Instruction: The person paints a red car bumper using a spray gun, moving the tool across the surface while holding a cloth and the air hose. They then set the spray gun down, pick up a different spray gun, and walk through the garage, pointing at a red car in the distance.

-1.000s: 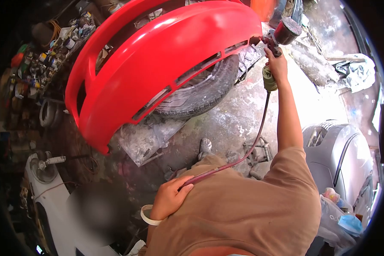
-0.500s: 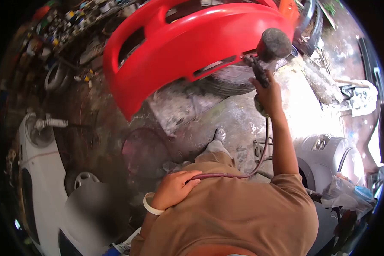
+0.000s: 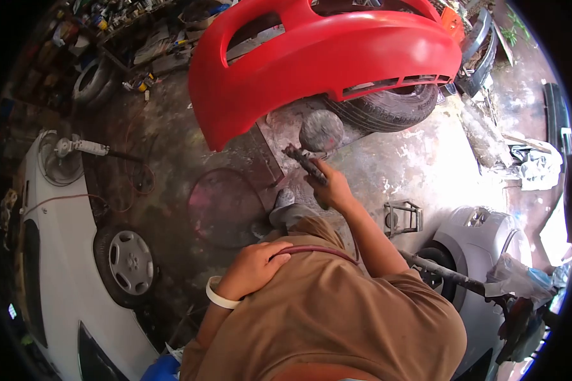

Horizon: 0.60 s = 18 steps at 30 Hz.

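Note:
My right hand (image 3: 334, 188) is closed around the handle of a spray gun (image 3: 307, 165), held out in front of my body below the red car bumper (image 3: 324, 60). A round grey paint cup (image 3: 321, 131) sits on the gun. My left hand (image 3: 254, 270) rests against my stomach, fingers curled over a dark red air hose (image 3: 314, 248). The hose crosses my shirt toward my right arm, where its end is hidden. The glossy bumper is curved, with slots along its lower edge, and stands apart from both hands.
Beneath the bumper lies a tyre (image 3: 397, 109). A white car (image 3: 67, 254) with a wheel (image 3: 131, 261) and a fan (image 3: 60, 159) are at left. To the right are a small metal stand (image 3: 405, 217) and a silver car part (image 3: 480, 238). A cluttered shelf (image 3: 117, 28) lines the back left.
My right hand has moved the spray gun left and down, away from the bumper's right side and closer to my body. My left hand stays on the hose. The view has shifted.

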Each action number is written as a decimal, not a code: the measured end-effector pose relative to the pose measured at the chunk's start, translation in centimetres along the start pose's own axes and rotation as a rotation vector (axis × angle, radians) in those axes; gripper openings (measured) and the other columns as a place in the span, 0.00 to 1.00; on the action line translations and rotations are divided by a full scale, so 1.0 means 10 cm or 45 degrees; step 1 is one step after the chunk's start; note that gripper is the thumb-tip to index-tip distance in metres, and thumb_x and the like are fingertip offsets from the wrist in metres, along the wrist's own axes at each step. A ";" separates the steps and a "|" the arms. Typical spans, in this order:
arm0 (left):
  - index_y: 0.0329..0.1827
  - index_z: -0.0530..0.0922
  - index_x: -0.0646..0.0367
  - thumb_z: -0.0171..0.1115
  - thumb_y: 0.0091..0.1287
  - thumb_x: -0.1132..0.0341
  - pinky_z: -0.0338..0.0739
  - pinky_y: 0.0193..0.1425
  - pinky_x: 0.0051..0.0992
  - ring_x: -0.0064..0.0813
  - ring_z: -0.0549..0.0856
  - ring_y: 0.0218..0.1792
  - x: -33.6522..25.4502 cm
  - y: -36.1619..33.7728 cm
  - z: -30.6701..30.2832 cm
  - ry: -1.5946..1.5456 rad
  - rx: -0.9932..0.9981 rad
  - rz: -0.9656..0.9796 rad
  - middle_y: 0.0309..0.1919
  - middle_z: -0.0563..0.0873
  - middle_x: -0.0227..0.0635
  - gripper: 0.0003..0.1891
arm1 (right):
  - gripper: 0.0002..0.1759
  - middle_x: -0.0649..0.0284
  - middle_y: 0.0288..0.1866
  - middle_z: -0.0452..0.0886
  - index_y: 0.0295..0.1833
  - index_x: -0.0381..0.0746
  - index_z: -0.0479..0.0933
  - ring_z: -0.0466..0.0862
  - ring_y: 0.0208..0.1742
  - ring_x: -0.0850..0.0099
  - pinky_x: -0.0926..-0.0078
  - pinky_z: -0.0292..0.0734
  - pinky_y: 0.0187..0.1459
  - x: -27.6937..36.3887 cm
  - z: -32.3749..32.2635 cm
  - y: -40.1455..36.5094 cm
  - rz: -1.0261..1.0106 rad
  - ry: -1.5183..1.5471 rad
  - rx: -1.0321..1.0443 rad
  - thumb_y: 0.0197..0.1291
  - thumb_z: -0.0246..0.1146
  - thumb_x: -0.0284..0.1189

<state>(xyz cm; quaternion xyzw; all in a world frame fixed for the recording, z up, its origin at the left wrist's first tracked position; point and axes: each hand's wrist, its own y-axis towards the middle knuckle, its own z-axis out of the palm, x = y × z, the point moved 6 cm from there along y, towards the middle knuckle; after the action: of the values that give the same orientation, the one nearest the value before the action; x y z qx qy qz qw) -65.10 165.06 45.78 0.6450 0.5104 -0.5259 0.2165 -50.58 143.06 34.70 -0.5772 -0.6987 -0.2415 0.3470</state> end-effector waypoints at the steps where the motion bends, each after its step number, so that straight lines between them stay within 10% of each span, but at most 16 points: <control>1: 0.60 0.88 0.58 0.66 0.77 0.60 0.84 0.53 0.42 0.56 0.89 0.48 0.02 0.02 -0.04 -0.009 -0.025 0.008 0.48 0.92 0.50 0.15 | 0.25 0.46 0.51 0.89 0.69 0.46 0.79 0.88 0.52 0.41 0.53 0.83 0.52 -0.02 0.06 -0.06 0.025 0.103 0.032 0.70 0.72 0.38; 9: 0.59 0.87 0.61 0.65 0.78 0.63 0.84 0.54 0.35 0.44 0.93 0.48 0.13 0.41 -0.45 -0.117 0.127 -0.226 0.48 0.93 0.49 0.14 | 0.28 0.67 0.40 0.86 0.70 0.38 0.78 0.81 0.35 0.79 0.74 0.79 0.40 -0.48 0.22 -0.15 0.536 0.658 0.068 0.69 0.77 0.35; 18: 0.55 0.87 0.63 0.67 0.76 0.64 0.82 0.50 0.34 0.42 0.91 0.42 0.00 0.77 -0.51 -0.075 0.311 -0.235 0.43 0.92 0.48 0.13 | 0.29 0.49 0.49 0.92 0.68 0.37 0.81 0.93 0.51 0.62 0.66 0.83 0.54 -0.45 -0.30 0.00 0.429 0.482 -0.262 0.69 0.76 0.42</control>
<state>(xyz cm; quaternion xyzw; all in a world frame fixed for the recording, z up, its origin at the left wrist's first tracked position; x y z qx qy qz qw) -55.92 166.30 45.57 0.6011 0.4933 -0.6204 0.1020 -49.52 137.99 33.22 -0.6620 -0.4874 -0.3538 0.4462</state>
